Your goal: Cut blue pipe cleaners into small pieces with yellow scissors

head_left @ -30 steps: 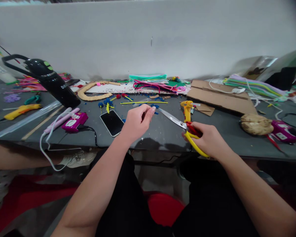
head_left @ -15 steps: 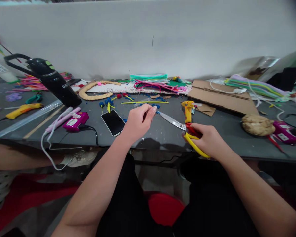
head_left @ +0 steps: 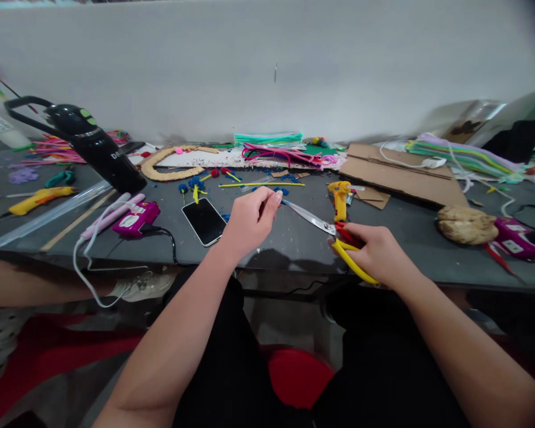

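My right hand (head_left: 377,252) grips a pair of scissors (head_left: 310,217) by its yellow and red handles, with the blades pointing left. The blades look nearly closed. At their tip my left hand (head_left: 254,215) is closed in a pinch, thumb against forefinger. A trace of blue shows between the fingertips and the blade tip, but what the fingers hold is too small to make out. Beyond the hands, a yellow pipe cleaner (head_left: 261,185) lies across the table. Blue fuzzy bits (head_left: 280,191) are scattered just behind my left hand. A phone (head_left: 204,222) lies left of that hand.
A yellow glue gun (head_left: 339,199) lies behind the scissors, near a cardboard sheet (head_left: 401,175). To the left stand a black bottle (head_left: 102,148) and a magenta device (head_left: 137,220) with cables. A wrapped lump (head_left: 466,224) sits at right. Pipe-cleaner bundles (head_left: 267,139) line the wall.
The scissor blades look slightly narrower, as if closed a little further. Both hands stay in nearly the same place.
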Available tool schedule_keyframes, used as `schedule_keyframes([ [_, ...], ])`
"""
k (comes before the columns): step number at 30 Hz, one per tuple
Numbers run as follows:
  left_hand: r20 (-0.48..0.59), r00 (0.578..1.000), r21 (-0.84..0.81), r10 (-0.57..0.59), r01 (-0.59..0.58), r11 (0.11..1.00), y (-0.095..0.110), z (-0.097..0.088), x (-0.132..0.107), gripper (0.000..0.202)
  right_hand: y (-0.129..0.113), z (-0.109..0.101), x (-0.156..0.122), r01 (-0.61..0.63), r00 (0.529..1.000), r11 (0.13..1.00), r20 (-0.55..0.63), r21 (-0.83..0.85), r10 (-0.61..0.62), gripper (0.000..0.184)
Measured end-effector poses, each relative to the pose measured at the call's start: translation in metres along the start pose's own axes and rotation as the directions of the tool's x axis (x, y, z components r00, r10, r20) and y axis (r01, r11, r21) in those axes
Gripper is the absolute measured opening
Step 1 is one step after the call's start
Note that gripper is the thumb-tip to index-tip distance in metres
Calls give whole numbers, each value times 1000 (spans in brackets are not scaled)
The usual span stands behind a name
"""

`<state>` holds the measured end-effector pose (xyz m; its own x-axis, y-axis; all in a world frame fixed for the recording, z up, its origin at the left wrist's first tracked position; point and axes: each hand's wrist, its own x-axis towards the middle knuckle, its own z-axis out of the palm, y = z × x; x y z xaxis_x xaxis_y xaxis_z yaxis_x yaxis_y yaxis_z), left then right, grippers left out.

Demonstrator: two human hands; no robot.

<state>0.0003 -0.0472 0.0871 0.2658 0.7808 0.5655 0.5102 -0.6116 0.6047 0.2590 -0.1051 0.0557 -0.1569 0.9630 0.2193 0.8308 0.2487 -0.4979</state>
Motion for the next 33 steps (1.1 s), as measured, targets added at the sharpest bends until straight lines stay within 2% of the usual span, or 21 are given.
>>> schedule_keyframes([
  [3, -3, 1000, -11, -11, 11, 1000, -1, 1, 0, 36, -1, 0, 0, -26, 1000, 1000, -14, 17, 27, 20],
  [8, -9, 1000, -28, -20, 19, 999, -2, 2, 0, 35, -8, -3, 0, -98, 995, 990, 8, 102, 97, 30],
  [18, -23, 1000, 9, -5, 5, 1000, 3, 1, 0, 36, -5, -3, -1, -13, 1000, 999, 16, 37, 12, 21],
  [33, -12, 1000, 11, -13, 13, 1000, 2, 1, 0, 36, -2, -1, 0, -8, 1000, 1000, 28, 7, 8, 16],
])
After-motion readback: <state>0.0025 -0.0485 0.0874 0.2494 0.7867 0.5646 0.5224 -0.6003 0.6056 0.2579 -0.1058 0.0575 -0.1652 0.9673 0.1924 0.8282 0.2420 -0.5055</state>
